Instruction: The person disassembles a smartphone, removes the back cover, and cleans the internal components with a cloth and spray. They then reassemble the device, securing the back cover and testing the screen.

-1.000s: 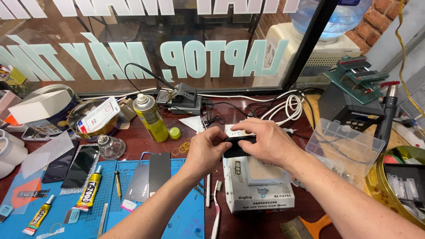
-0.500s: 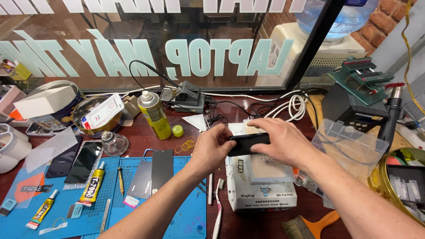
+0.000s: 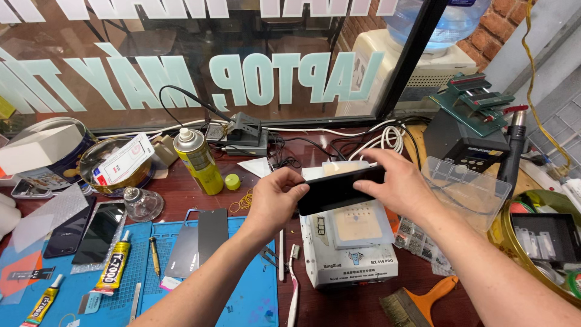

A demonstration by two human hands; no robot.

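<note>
Cluttered bench (image 3: pixel 200 200) lay below; I had my left hand (image 3: pixel 275 203) and right hand (image 3: pixel 393 184) gripping the black phone (image 3: pixel 339 191) above the white heating machine (image 3: pixel 348 260), at twelve o'clock, not set down.

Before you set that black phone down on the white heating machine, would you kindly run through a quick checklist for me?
1. Left hand grips the black phone end: ok.
2. Right hand grips the other end: ok.
3. Phone held above the white machine: ok.
4. Pale pad on the machine free of loose parts: ok.
5. Machine switched on: cannot tell.
6. Clear plastic box apart from the phone: ok.
</note>
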